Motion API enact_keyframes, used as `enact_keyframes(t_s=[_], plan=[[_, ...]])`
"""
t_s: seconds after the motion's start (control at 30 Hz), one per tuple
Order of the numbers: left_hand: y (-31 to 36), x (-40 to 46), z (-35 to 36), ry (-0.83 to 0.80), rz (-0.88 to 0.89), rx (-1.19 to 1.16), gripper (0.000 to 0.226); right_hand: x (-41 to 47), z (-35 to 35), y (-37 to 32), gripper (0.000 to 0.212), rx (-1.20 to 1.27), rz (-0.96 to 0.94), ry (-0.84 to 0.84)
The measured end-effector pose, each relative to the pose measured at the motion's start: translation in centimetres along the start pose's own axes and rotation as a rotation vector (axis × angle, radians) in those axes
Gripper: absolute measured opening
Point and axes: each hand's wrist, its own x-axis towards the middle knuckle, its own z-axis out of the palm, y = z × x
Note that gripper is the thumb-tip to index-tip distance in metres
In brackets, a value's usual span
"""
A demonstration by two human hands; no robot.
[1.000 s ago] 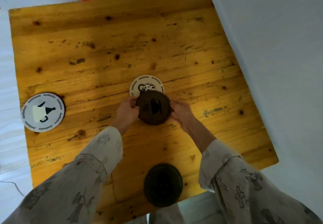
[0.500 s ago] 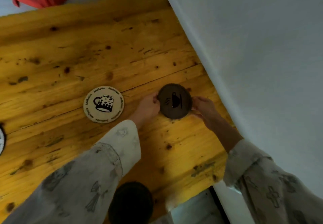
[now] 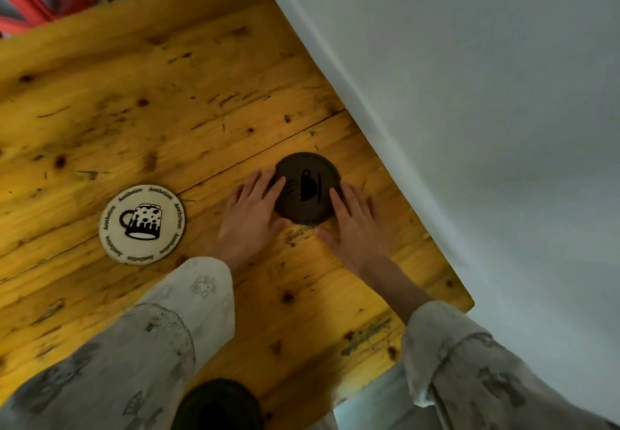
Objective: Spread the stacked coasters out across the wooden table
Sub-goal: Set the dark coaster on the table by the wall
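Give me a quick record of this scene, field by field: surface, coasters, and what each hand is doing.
surface: yellow wooden table
dark coaster: round brown coaster with cup print, flat near table's right edge
light coaster: round white coaster with mug print, lying apart, untouched
left hand: open, fingers on dark coaster's left rim
right hand: open, fingers on its right rim
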Motion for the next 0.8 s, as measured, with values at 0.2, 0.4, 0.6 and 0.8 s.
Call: enact_keyframes(t_s=[0.2,0.4,0.6,0.8], plan=[[1.5,1.3,0.5,0.136,-0.072,0.01,0.077,2.2,-1.0,1.0,0.069,-0.022,-0.019,0.042],[3.1,4.2,0.4,0.207,-0.151,-0.063,0.084,4.7,-2.7,2.5,0.057,0.001,-0.028,0.098],[3.0,4.9,0.4,0.242,-0.135,-0.126,0.081,4.9,-2.3,2.8,0.052,0.015,-0.058,0.123],[3.7,7.4,-0.5,0.267,-0.123,-0.111,0.079,7.4,-3.1,3.1,0.052,0.014,-0.028,0.153]])
